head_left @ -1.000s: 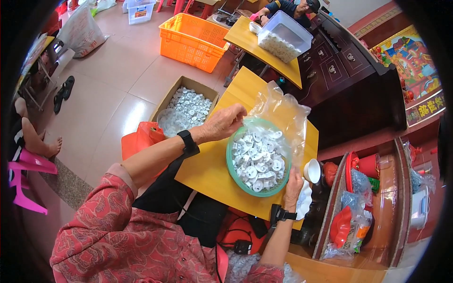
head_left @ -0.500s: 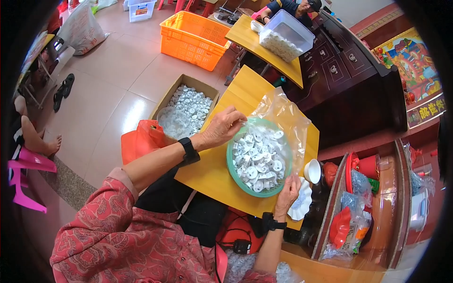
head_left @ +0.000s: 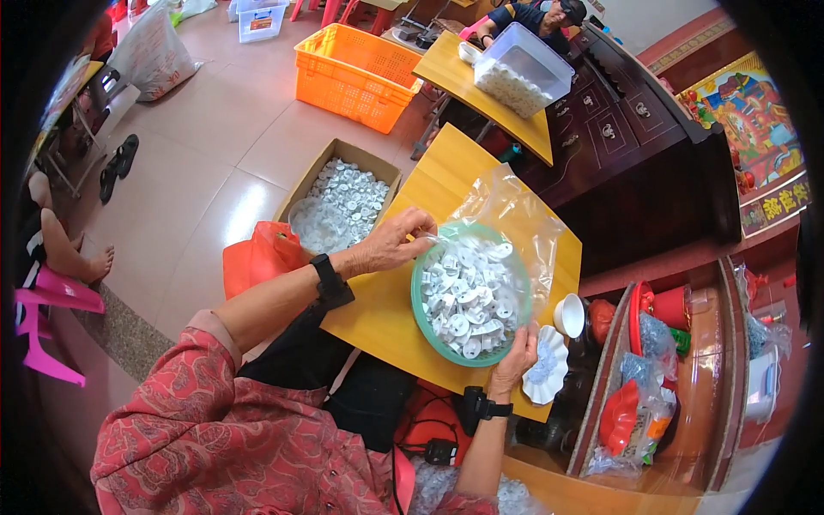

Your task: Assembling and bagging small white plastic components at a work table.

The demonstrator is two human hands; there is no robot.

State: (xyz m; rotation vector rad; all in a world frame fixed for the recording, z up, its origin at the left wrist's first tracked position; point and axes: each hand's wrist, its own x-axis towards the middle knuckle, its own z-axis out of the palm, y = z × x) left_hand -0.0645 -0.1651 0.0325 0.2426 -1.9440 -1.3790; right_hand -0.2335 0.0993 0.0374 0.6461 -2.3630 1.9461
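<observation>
On the yellow tabletop, a round green basket stands near the middle, heaped with small white plastic parts. A clear plastic bag spreads from the basket's far side toward the tabletop's upper right, partly overlying the rim. The left hand, at the basket's upper left, pinches an edge of the bag between thumb and fingers. The right hand is curled narrowly against the lower right rim; whether it grips rim or film cannot be told. Just beside it lies a white scalloped dish, with a white cup above. Left of the tabletop, on the floor, a cardboard carton contains similar parts, near a red bag.
</observation>
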